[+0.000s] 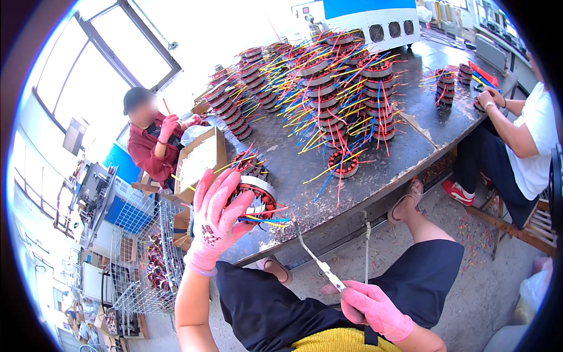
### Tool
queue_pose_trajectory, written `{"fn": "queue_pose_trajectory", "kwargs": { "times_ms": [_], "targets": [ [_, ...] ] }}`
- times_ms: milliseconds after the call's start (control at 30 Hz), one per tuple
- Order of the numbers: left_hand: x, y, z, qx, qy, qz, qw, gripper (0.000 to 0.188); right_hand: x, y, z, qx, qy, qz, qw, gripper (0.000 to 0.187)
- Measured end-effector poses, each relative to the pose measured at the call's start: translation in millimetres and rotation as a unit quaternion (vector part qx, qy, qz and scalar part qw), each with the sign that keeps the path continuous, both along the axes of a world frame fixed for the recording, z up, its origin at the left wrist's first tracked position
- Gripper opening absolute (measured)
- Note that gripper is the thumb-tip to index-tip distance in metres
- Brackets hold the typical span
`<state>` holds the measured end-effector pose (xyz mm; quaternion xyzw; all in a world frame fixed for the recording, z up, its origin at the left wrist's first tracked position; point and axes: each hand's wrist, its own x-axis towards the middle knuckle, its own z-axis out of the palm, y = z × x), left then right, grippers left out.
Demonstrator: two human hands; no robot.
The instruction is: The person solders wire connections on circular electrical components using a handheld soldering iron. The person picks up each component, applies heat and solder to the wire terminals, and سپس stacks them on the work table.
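– What is being held by the left hand [218,217]?
– A wire-wound ring [268,193] is gripped there, its rim held behind widely spread fingers. It is raised, seen against the left part of the table [299,176], by the near edge.
– And by the right hand [376,308]?
– A white-handled tool [332,276] is clasped in a narrow grip, short of the near edge. Its thin, bent shaft is pointed toward the ring's blue and yellow wires; whether they are touched cannot be told.
– What else is carried by the table?
– Tall stacks of similar rings [322,100] are set across the middle toward the far edge. A single flat ring [353,168] is laid by the near edge, and an open carton [220,148] is seen at the left edge.
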<state>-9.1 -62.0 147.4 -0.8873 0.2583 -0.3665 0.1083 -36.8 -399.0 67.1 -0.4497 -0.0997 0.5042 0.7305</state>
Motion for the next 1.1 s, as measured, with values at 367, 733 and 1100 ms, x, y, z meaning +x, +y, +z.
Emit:
{"fn": "queue_pose_trajectory", "kwargs": {
  "times_ms": [367,733,1100],
  "targets": [
    [0.7,-1.7,1.1,-0.006,0.004,-0.004,1.0,0.079,-1.0,1.8,-3.6,0.004,0.006,-0.004,1.0,0.044],
    [0.5,0.6,-0.2,-0.004,0.007,-0.002,1.0,0.078,-0.8,0.3,-3.5,0.012,0.016,-0.004,1.0,0.044],
    [0.2,-0.1,0.0,-0.004,0.004,0.0,1.0,0.075,-0.5,0.7,-5.2,0.007,0.018,0.0,1.0,0.045]
  ]
}}
